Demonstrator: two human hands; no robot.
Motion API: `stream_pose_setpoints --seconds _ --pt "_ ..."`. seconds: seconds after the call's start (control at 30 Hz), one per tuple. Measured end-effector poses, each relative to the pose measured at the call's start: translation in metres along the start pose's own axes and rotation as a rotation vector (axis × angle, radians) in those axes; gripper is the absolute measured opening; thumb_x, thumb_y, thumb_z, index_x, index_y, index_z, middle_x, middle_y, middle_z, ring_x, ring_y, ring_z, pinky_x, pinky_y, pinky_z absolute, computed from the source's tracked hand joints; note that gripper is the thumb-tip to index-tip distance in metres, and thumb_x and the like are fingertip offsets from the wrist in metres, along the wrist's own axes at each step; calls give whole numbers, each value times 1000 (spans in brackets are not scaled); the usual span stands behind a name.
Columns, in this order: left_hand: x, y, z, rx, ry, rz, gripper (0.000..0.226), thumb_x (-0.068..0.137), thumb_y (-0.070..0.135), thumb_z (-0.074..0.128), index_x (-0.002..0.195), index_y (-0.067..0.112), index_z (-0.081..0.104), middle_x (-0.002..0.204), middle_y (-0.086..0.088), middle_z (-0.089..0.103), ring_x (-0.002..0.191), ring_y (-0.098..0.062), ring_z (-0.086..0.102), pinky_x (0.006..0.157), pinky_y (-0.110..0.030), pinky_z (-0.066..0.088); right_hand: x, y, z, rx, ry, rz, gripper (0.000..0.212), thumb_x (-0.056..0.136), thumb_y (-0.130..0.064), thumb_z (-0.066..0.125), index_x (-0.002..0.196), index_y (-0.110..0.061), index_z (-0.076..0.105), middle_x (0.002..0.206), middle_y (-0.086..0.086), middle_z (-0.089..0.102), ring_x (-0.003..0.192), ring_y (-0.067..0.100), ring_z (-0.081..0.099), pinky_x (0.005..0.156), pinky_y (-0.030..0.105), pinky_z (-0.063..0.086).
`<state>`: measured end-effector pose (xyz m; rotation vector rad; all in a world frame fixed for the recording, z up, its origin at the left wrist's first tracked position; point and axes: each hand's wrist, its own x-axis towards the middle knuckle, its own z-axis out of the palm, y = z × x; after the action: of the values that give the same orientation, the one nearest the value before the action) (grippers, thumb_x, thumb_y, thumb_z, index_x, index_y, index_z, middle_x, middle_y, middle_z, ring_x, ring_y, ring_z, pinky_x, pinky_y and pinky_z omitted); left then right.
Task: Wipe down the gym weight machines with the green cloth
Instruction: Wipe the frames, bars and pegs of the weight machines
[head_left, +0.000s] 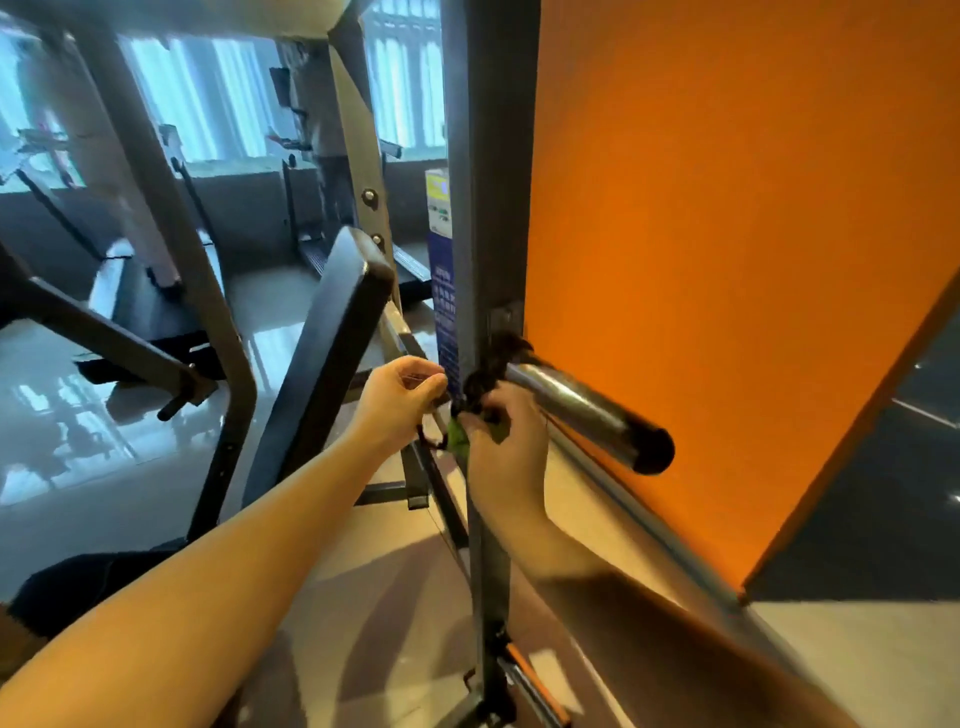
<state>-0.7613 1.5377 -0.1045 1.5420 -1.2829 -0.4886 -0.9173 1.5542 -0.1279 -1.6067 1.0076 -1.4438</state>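
the green cloth (459, 440) is just below the middle of the frame, bunched between the two hands, and looks dark higher up where it wraps the base of the steel bar (587, 410). the right hand (506, 457) has its fingers curled tight round the cloth. the left hand (400, 402) is curled too, fingertips pinched beside the grey post (488, 208); i cannot tell what it holds. an orange panel (727, 260) fills the right side, and a black padded bench (322, 358) leans at left.
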Motion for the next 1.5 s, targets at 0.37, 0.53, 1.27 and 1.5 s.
stream_pose_setpoints --seconds 0.37,0.53,1.27,1.5 --pt "-7 -55 44 76 -128 -110 24 96 30 69 119 24 63 105 10 68 98 -9 67 92 -34 59 -9 89 24 89 360 524 16 98 -17 66 111 -25 62 115 -7 59 105 10 62 96 31 56" --pt "0 -58 51 43 -40 -90 17 93 29 72 108 25 65 99 8 68 92 -8 67 83 -24 58 16 84 53 215 392 498 18 101 -21 64 119 -17 63 106 -15 59 98 5 63 78 12 53" --pt "-2 -63 61 -33 51 -61 9 93 21 72 98 23 65 96 7 68 90 -7 66 77 -14 53 39 103 36 284 463 852 8 101 -14 55 103 -17 62 87 -8 59 81 7 59 67 16 43" --pt "-1 -67 61 -12 50 -57 9 93 20 73 99 21 67 97 5 69 94 -11 68 80 -16 54 44 106 33 454 474 903 9 102 -12 55 106 -11 64 93 4 65 91 18 65 82 24 51"
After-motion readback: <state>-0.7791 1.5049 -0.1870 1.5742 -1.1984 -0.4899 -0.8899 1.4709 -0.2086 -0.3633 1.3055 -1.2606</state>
